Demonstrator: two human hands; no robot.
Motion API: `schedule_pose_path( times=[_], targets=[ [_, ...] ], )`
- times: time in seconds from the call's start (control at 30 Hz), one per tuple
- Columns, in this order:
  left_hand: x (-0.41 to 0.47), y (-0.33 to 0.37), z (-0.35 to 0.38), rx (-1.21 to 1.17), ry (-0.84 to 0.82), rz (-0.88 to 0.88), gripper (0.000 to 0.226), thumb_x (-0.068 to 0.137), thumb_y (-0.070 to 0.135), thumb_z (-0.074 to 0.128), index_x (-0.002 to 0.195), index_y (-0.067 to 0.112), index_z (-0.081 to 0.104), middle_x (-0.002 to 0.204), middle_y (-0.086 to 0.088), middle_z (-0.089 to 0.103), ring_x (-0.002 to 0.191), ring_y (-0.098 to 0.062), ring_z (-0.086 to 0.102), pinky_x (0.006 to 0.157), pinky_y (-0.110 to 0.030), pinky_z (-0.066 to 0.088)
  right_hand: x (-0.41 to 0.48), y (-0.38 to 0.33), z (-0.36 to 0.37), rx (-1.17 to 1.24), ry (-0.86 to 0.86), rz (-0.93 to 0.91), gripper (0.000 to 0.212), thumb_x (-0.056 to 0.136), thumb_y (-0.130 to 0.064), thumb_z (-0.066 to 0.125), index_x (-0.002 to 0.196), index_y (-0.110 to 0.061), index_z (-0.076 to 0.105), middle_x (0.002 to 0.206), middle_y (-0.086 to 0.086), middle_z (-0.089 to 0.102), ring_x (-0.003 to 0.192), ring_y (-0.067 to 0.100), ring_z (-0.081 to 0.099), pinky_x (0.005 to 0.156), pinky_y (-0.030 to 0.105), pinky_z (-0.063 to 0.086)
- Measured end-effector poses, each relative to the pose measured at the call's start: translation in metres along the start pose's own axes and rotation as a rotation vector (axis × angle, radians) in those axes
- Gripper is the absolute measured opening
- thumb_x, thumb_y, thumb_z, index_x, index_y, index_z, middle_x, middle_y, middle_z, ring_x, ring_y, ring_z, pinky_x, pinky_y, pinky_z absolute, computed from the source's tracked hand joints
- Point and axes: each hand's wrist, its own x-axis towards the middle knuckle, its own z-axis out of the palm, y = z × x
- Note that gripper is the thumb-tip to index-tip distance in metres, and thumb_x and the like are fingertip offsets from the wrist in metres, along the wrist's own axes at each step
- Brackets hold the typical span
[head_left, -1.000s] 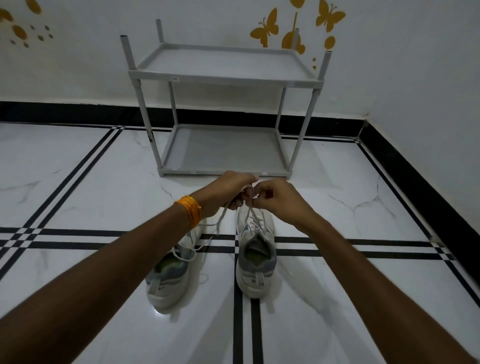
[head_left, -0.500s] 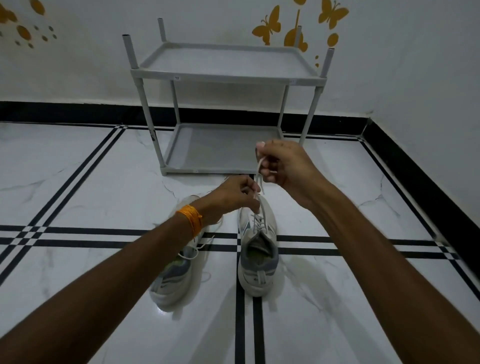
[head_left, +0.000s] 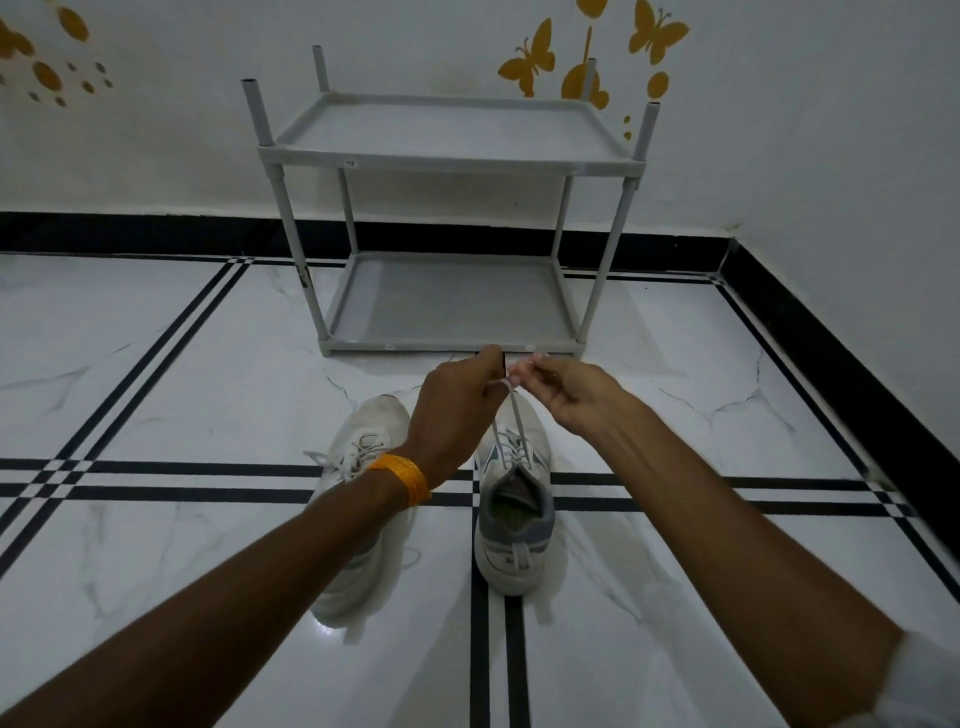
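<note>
while they meet above the toe of the right sneaker (head_left: 515, 525), my left hand (head_left: 457, 410) and right hand (head_left: 576, 395) both pinch its white lace (head_left: 512, 415), which runs taut from the eyelets below my fingertips. left sneaker (head_left: 371, 423) lies under my left wrist, laces loose. grey rack (head_left: 452, 299) stands just beyond my knuckles.

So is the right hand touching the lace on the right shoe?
Touching. The head view shows the right hand pinching the lace, which runs taut up from the shoe.

Rack (head_left: 447, 165) blocks ahead; left shoe (head_left: 374, 421), right shoe (head_left: 514, 545) underneath; bare floor (head_left: 156, 389) both sides.
</note>
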Motion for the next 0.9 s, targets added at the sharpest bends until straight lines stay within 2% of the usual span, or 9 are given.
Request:
schedule_pose_path(
  times=[0.03,0.13,0.2,0.33,0.47,0.57,0.67,0.73,0.9],
  targets=[
    [0.003,0.001,-0.001,-0.126,-0.071,-0.155,0.019,0.086,0.019,0.066,0.072,0.014,0.054,0.058,0.003,0.050,0.053,-0.013,0.043,0.049,-0.019,0.030,0.001,0.003,-0.004,-0.062,0.012,0.014,0.006,0.092,0.009,0.054,0.090,0.009,0.060,0.092,0.028,0.063,0.081,0.032,0.068,0.064,0.030,0.062],
    [0.024,0.004,-0.017,-0.859,-0.468,-0.951,0.022,0.082,0.014,0.062,0.061,0.013,0.056,0.045,0.005,0.039,0.039,-0.009,0.032,0.035,-0.017,0.027,-0.006,0.007,-0.008,-0.340,0.056,-0.031,0.015,0.088,0.002,0.061,0.102,0.007,0.060,0.103,0.030,0.065,0.089,0.033,0.069,0.073,0.031,0.062],
    [0.031,0.001,-0.024,-1.067,-0.568,-1.126,0.023,0.084,0.018,0.059,0.063,0.013,0.057,0.041,0.008,0.032,0.032,-0.007,0.025,0.030,-0.015,0.023,-0.017,0.005,-0.007,-0.573,0.097,-0.177,0.019,0.090,-0.018,0.064,0.102,-0.003,0.062,0.103,0.020,0.067,0.087,0.028,0.068,0.073,0.030,0.059],
    [0.033,0.004,-0.022,-1.143,-0.525,-1.067,0.032,0.088,0.028,0.053,0.061,0.012,0.052,0.040,0.008,0.028,0.032,-0.006,0.021,0.029,-0.015,0.020,-0.042,0.000,0.007,-0.979,-0.091,-0.359,0.041,0.084,-0.049,0.067,0.102,-0.013,0.065,0.093,0.004,0.073,0.076,0.019,0.073,0.062,0.027,0.057],
    [0.033,0.003,-0.017,-1.121,-0.524,-1.030,0.031,0.091,0.027,0.049,0.063,0.013,0.047,0.039,0.008,0.027,0.030,-0.006,0.021,0.028,-0.015,0.021,-0.047,-0.003,0.012,-1.232,-0.058,-0.444,0.019,0.083,-0.032,0.074,0.083,-0.014,0.066,0.074,-0.001,0.072,0.056,0.007,0.063,0.052,0.021,0.045],
    [0.030,0.002,-0.015,-1.040,-0.444,-0.986,0.024,0.093,0.020,0.049,0.071,0.012,0.052,0.043,0.007,0.031,0.033,-0.006,0.025,0.031,-0.016,0.024,-0.043,-0.009,0.007,-1.203,-0.088,-0.421,0.020,0.083,-0.029,0.074,0.075,-0.011,0.071,0.066,-0.001,0.065,0.057,0.008,0.052,0.055,0.022,0.039],
    [0.023,-0.013,-0.009,-0.679,-0.273,-0.865,0.010,0.092,0.009,0.053,0.083,0.007,0.056,0.063,-0.003,0.047,0.052,-0.013,0.042,0.042,-0.023,0.037,-0.027,-0.019,-0.011,-1.226,0.077,-0.502,0.021,0.080,-0.026,0.077,0.077,-0.006,0.073,0.075,0.005,0.069,0.069,0.014,0.059,0.063,0.029,0.045],
    [0.012,-0.037,-0.009,-0.321,-0.172,-0.732,0.011,0.087,0.005,0.055,0.097,0.002,0.057,0.085,-0.010,0.057,0.074,-0.023,0.054,0.061,-0.032,0.047,-0.012,-0.026,-0.036,-1.439,0.264,-0.565,0.023,0.078,-0.026,0.079,0.077,-0.005,0.071,0.073,0.007,0.068,0.069,0.019,0.062,0.063,0.028,0.045],
    [-0.034,-0.100,-0.010,0.262,-0.379,-0.546,0.024,0.086,0.009,0.058,0.108,-0.001,0.057,0.102,-0.021,0.067,0.092,-0.035,0.062,0.077,-0.037,0.047,0.007,-0.012,-0.113,-1.887,0.578,-0.382,0.020,0.078,-0.019,0.074,0.080,-0.007,0.058,0.074,0.005,0.057,0.064,0.020,0.053,0.058,0.026,0.042]
  ],
)
